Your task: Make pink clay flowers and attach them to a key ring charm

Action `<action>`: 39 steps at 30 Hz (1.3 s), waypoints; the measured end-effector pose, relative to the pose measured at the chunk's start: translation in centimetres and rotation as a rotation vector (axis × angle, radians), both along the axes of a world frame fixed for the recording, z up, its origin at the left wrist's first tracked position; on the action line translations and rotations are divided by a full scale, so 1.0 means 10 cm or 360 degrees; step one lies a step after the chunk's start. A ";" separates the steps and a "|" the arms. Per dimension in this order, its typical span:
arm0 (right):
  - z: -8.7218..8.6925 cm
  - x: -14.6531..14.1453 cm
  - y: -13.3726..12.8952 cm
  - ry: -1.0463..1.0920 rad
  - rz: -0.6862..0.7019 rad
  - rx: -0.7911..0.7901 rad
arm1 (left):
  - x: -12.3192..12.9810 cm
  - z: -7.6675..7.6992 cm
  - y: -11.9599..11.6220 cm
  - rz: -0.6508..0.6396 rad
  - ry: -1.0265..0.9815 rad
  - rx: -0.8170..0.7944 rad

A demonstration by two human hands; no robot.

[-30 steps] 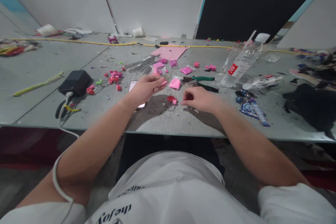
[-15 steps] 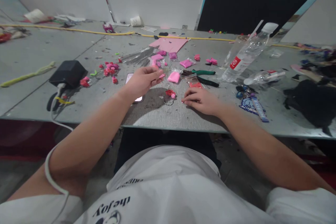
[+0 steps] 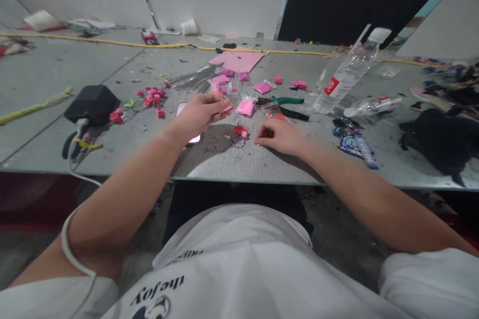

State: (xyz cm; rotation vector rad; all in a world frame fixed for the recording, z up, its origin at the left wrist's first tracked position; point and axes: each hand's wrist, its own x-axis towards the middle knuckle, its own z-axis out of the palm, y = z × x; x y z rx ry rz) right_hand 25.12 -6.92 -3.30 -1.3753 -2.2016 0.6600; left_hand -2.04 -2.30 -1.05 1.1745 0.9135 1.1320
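My left hand [image 3: 205,112] pinches a small piece of pink clay [image 3: 227,108] above the table, just left of an opened packet of pink clay [image 3: 245,107]. My right hand [image 3: 279,135] rests on the table with its fingers curled and the fingertips pressed down on a tiny pink bit [image 3: 257,143]. Between the hands lies a red and pink clay piece [image 3: 240,131] with a thin wire loop. A lit phone [image 3: 194,138] is partly under my left hand. A packet with red clay [image 3: 276,115] sits behind my right hand.
Green-handled pliers [image 3: 286,101] lie behind my right hand. A water bottle [image 3: 350,75] stands at the right, near keychains [image 3: 355,144] and a black cloth [image 3: 439,139]. Clay flowers [image 3: 153,97] and a black charger [image 3: 92,104] are at the left. A yellow cord [image 3: 149,45] crosses the back.
The view has shifted slightly. My right hand's fingers have curled more, with the fingertips low on the table. My left hand keeps its pinch on the pink clay.
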 end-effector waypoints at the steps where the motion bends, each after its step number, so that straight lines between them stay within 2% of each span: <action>1: 0.01 0.02 -0.04 0.0004 0.0023 -0.0005 | 0.00 -0.01 0.01 -0.0003 0.0001 -0.0001; 7: 0.04 0.05 -0.19 -0.0046 0.0077 0.0018 | -0.01 -0.03 0.03 -0.0037 -0.0025 -0.0011; 15: 0.00 0.07 -0.08 -0.0013 0.0038 0.0052 | -0.03 -0.03 0.03 -0.0041 -0.0036 -0.0026; 19: 0.03 0.09 -0.06 0.0109 -0.0088 -0.0026 | -0.02 -0.02 0.00 -0.0086 0.0037 -0.0001; 22: 0.16 0.07 -0.03 0.0222 -0.0138 -0.0054 | 0.00 0.00 -0.03 -0.0140 0.0057 0.0020; 25: 0.38 -0.06 0.02 0.0339 -0.0112 0.0091 | 0.00 0.02 -0.05 -0.0200 0.0063 0.0002; 28: 0.58 -0.29 0.09 0.0366 0.0075 0.0176 | -0.01 0.03 -0.06 -0.0244 0.0015 -0.0003; 30: 0.63 -0.45 0.15 0.0333 0.0175 0.0253 | -0.02 0.02 -0.04 -0.0228 -0.0025 0.0009; 34: 0.54 -0.64 0.26 0.0287 0.0284 0.0544 | -0.04 -0.02 0.00 -0.0129 -0.0004 0.0098; 37: 0.41 -0.65 0.32 0.0394 0.0294 0.0644 | -0.05 -0.06 0.02 -0.0078 0.0040 0.0200; 39: 0.35 -0.63 0.33 0.0425 0.0289 0.0703 | -0.04 -0.08 0.02 -0.0126 0.0052 0.0230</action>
